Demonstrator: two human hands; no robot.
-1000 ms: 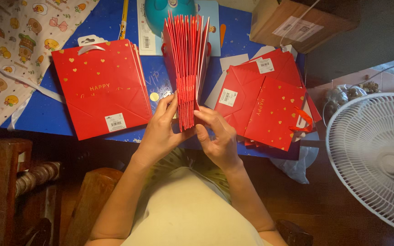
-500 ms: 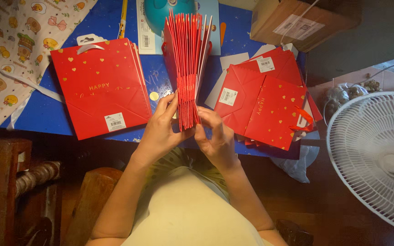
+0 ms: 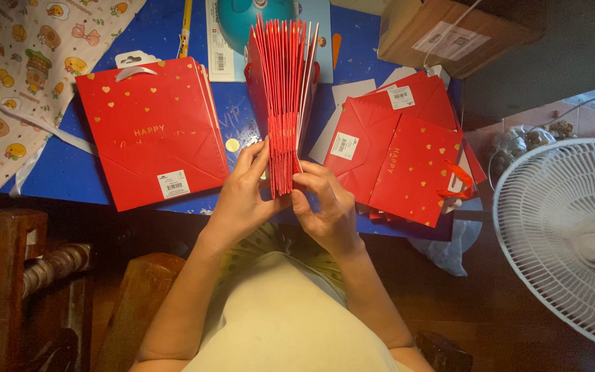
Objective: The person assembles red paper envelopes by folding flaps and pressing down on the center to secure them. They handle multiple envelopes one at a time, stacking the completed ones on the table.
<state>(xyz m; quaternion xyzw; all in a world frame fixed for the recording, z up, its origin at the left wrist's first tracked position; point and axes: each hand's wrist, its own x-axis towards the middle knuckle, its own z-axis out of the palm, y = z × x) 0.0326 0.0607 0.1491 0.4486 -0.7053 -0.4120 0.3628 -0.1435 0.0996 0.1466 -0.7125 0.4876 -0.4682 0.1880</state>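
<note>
My left hand point(image 3: 242, 196) and right hand point(image 3: 328, 207) both grip an upright bundle of red paper bags point(image 3: 284, 89) on the blue surface point(image 3: 70, 172).

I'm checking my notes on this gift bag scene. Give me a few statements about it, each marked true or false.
1. Both hands hold a bundle of flat red gift bags stood on edge. True: the left hand and the right hand grip its near end.
2. A pile of red gift bags lies flat to the left of the bundle. True.
3. The table is green. False: its top is blue.
4. A white fan stands at the right. True.
5. The cardboard box sits at the near left corner. False: it is at the far right.
6. The bags right of the bundle are blue. False: they are red with gold hearts.
</note>
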